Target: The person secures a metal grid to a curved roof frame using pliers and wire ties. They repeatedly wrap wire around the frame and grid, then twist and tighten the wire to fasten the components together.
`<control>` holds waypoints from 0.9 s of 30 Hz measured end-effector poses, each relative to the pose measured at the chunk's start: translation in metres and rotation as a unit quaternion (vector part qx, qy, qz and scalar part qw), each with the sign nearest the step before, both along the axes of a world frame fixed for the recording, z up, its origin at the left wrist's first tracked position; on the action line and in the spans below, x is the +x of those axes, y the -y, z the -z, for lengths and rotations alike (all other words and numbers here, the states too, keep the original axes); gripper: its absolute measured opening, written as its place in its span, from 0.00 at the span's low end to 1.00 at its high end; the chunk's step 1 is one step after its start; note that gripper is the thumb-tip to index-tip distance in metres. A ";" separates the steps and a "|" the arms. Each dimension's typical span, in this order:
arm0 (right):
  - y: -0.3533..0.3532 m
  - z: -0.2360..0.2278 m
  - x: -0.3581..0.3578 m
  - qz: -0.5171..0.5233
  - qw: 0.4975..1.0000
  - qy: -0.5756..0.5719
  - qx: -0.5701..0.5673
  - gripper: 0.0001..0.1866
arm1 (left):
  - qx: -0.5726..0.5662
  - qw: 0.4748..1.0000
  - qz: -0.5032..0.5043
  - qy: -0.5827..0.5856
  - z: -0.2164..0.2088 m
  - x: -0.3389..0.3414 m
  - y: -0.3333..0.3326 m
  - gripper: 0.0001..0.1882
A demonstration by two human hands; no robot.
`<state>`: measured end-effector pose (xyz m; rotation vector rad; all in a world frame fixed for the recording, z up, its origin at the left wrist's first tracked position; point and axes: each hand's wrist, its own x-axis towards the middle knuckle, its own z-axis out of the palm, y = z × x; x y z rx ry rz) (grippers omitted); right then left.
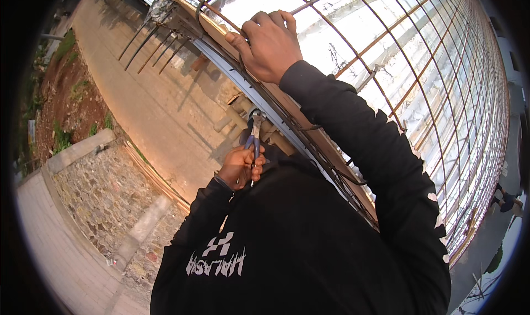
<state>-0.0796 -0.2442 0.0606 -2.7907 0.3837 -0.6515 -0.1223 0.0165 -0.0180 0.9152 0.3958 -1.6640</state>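
Blue-handled pincers are gripped in my left hand, low in front of my chest. Their metal jaws point up, close to the long board edge. Higher up, my right hand reaches over that edge with its fingers curled around a thin rusty steel bar of the rebar mesh. The fingertips are partly hidden. Dark bars and bits of wire run along the edge between my hands.
The mesh spreads right over shiny metal sheeting. Bare rebar ends stick out from a concrete stub at upper left. Far below lie a dirt road and a stone wall. A person is at far right.
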 end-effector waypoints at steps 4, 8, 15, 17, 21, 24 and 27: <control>0.004 0.000 -0.001 0.022 0.999 0.015 -0.022 0.27 | -0.175 0.976 0.104 -0.080 -0.071 0.028 0.007 0.18; 0.001 0.001 -0.002 0.020 1.000 0.013 -0.014 0.27 | 0.027 0.992 -0.068 -0.107 0.007 0.026 -0.018 0.15; -0.006 0.004 -0.001 0.034 0.999 0.017 -0.026 0.27 | 0.112 0.992 -0.044 -0.046 0.029 -0.012 0.002 0.15; -0.004 0.003 -0.003 0.035 0.999 0.007 -0.025 0.28 | 0.012 0.999 0.031 -0.022 -0.050 -0.024 0.032 0.15; -0.004 0.002 -0.008 0.048 0.998 -0.003 -0.027 0.30 | 0.008 0.993 0.113 0.020 -0.039 -0.011 0.014 0.16; -0.005 -0.003 -0.004 0.038 0.999 -0.011 -0.001 0.32 | 0.154 0.982 -0.036 -0.102 0.028 0.008 -0.010 0.17; -0.011 -0.004 -0.001 0.008 1.000 -0.004 0.026 0.33 | 0.046 0.997 0.008 -0.061 0.003 0.007 0.005 0.18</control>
